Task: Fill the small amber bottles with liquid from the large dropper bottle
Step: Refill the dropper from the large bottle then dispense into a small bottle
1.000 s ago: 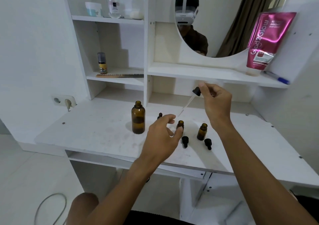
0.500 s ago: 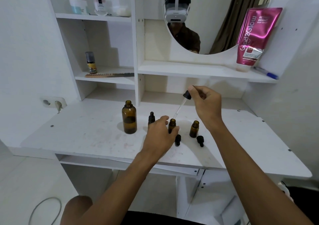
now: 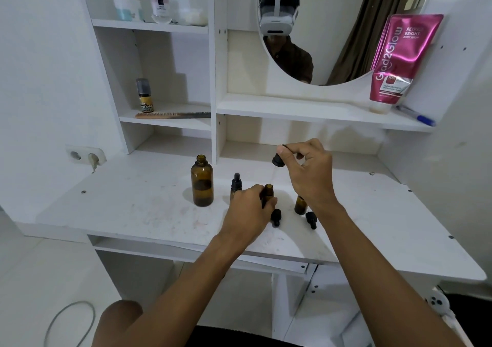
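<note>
The large amber bottle [image 3: 201,183] stands uncapped on the white desk [image 3: 133,208], partly filled. My right hand [image 3: 306,170] pinches the black bulb of its dropper [image 3: 278,159]; the glass tube slants down toward an open small amber bottle [image 3: 267,193]. My left hand [image 3: 249,210] holds that small bottle upright on the desk. To its left stands a capped small bottle [image 3: 236,184]. Another open small bottle [image 3: 300,205] is partly hidden behind my right wrist. Two loose black dropper caps [image 3: 275,217] [image 3: 311,219] lie in front.
Shelves rise behind the desk, with a comb [image 3: 170,115] and a small spray bottle [image 3: 145,95] on the left. A pink tube [image 3: 399,59] and a pen [image 3: 418,116] rest on the right shelf under a mirror [image 3: 332,27]. A wall socket [image 3: 85,155] sits at the left.
My left hand closed around the middle small bottle. My right hand brought the dropper lower and nearer to the bottle's mouth. The camera shifted slightly.
</note>
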